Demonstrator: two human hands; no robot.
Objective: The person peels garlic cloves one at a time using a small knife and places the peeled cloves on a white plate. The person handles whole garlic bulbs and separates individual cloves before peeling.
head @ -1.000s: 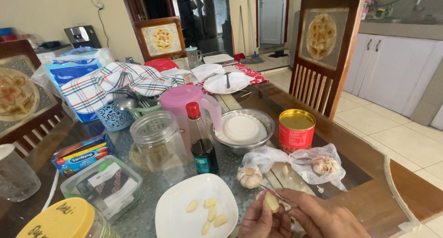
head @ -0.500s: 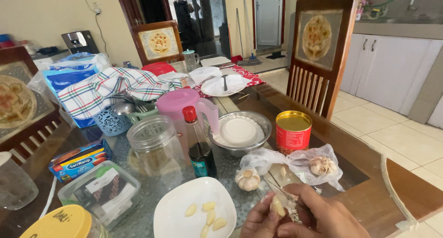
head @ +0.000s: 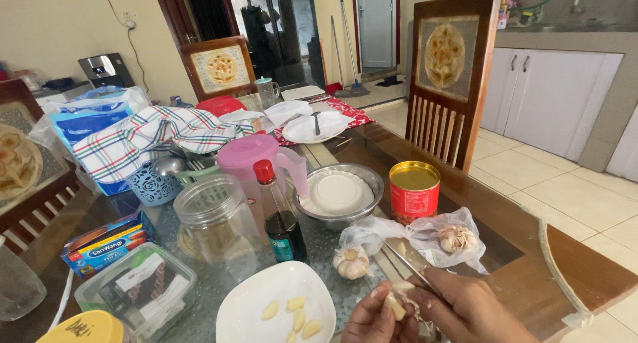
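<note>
Bright, even daylight fills the sharp wide-angle view, with soft glare on the glass tabletop [head: 332, 240].

Both hands are bare, with no gloves, rings or bracelets in sight. The left hand [head: 373, 318] has short, pale fingernails (one catches the light near the top). The right hand [head: 465, 310] shows knuckles and wrist, no sleeve reaching it.
</note>
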